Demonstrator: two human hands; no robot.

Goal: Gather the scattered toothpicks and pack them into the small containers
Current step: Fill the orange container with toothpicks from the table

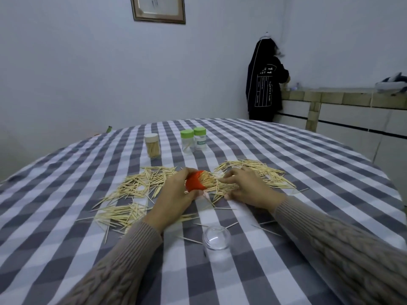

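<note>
While the left hand (pixel 176 190) grips a small orange container (pixel 195 182) tilted on its side, its mouth bristling with pale wooden toothpicks (pixel 208 180), the right hand (pixel 246 187) curls its fingers around a bunch of them at that mouth. Loose toothpicks (pixel 141 183) lie scattered over the grey-and-white checked table (pixel 308 172), in heaps left of the hands, behind the right hand and nearer the left sleeve. A clear round plastic lid (pixel 217 237) sits close in front, between the forearms. Farther back stand a clear jar full of toothpicks (pixel 152 145) and two green-capped clear bottles (pixel 193 139), touching. A person in dark clothes (pixel 264 84) stands at a tiled counter (pixel 343 97) in the corner.
</note>
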